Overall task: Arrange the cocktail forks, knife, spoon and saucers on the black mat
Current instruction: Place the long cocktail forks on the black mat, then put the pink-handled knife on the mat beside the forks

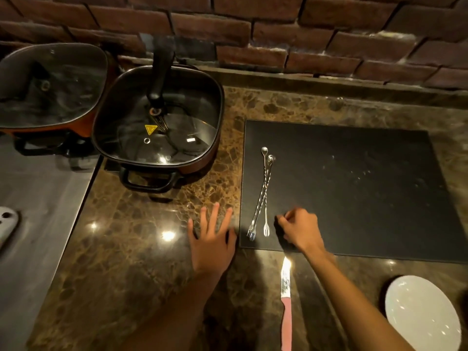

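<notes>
Two long twisted-stem cocktail forks (263, 193) lie crossed on the left part of the black mat (354, 188), tines toward me. My right hand (300, 230) rests on the mat just right of the fork tines, fingers curled, nothing visible in it. Flat on the marble counter, just left of the mat's edge, lies my left hand (214, 239) with fingers spread. A pink-handled knife (286, 307) lies on the counter below the mat, blade pointing at the mat. A white saucer (423, 312) sits at the bottom right.
A square electric pan with a glass lid (157, 122) stands left of the mat, a second lidded pan (48, 87) beyond it. A brick wall (278, 34) runs along the back. A grey steel surface (38, 198) lies lower left.
</notes>
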Available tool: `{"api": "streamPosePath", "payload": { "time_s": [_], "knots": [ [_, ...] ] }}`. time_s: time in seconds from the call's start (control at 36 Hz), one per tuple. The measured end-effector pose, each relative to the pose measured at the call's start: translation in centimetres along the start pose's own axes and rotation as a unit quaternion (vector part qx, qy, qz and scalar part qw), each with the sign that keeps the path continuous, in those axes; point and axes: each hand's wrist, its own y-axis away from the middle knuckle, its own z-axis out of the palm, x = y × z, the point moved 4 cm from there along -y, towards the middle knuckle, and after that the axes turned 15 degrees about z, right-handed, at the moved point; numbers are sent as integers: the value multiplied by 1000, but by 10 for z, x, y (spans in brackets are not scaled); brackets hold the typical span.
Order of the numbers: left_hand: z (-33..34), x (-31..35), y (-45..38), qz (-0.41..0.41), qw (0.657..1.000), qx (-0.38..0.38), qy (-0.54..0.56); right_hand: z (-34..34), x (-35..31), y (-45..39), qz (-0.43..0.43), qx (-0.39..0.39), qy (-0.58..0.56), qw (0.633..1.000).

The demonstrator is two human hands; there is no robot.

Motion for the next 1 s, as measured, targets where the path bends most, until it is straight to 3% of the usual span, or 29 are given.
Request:
{"api": "streamPosePath", "payload": {
  "time_s": [0.19,0.42,0.64,1.0],
  "knots": [
    [0,0,0,3,1000,29,-3,21,80,65,-4,5,90,996],
    [4,-2,0,-29,999,15,19,59,124,114,-9,-40,150,988],
    [4,-1,-1,-24,999,3,23,52,125,106,2,-40,139,990],
    [4,-3,-3,-10,1000,-8,4,-40,60,-2,5,68,65,996]
  ]
}}
